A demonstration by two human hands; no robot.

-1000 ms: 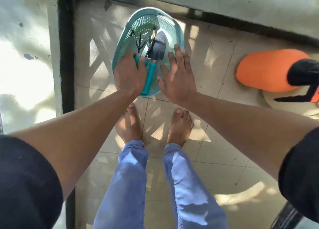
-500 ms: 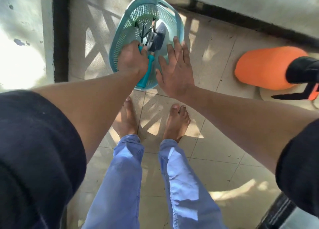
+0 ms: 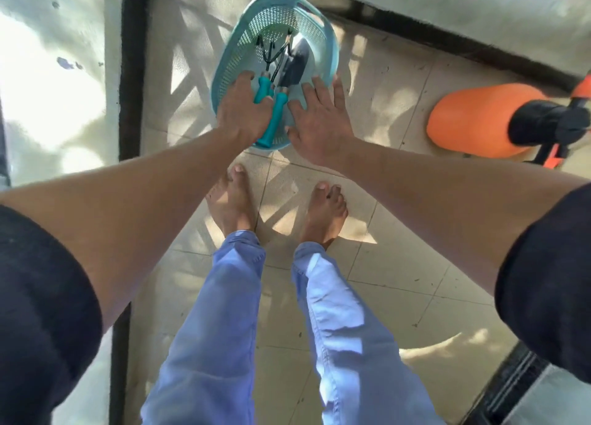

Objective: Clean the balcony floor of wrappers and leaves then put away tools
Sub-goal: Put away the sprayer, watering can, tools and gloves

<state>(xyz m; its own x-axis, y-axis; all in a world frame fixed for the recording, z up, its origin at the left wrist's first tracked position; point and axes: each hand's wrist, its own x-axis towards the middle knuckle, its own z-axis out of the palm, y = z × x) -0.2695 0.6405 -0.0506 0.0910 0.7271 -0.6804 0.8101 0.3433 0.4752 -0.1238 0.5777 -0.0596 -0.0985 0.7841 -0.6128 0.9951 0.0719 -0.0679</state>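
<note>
A teal perforated basket [image 3: 246, 45] is being kept on the tiled balcony floor [image 3: 396, 98], close to the corner where two pale walls are being met by a dark edging strip [image 3: 129, 72]. Inside the basket, small garden tools are being held: a hand rake [image 3: 267, 56] with dark prongs, and a dark-bladed trowel [image 3: 295, 66], both with teal handles pointing toward the person.

The teal handles [image 3: 271, 117] are being gripped by the left hand [image 3: 244, 111], whose fingers [image 3: 259, 103] are being curled round them at the near rim of the basket. How many handles are being enclosed cannot be told. The right hand [image 3: 321, 122] is being laid flat, fingers [image 3: 321, 88] straight and spread, at the near right rim of the basket; nothing is being grasped by it.

An orange sprayer bottle [image 3: 476, 117] with a black top is being left lying on its side on the floor, well apart from the basket to the right. Two bare feet [image 3: 326, 213] are being planted on the tiles just short of the basket, below light blue trouser legs [image 3: 332, 322]. Dark sleeves [image 3: 41, 296] are being shown at both lower edges, and the floor is being crossed by patterned shadows and patches of sunlight.
</note>
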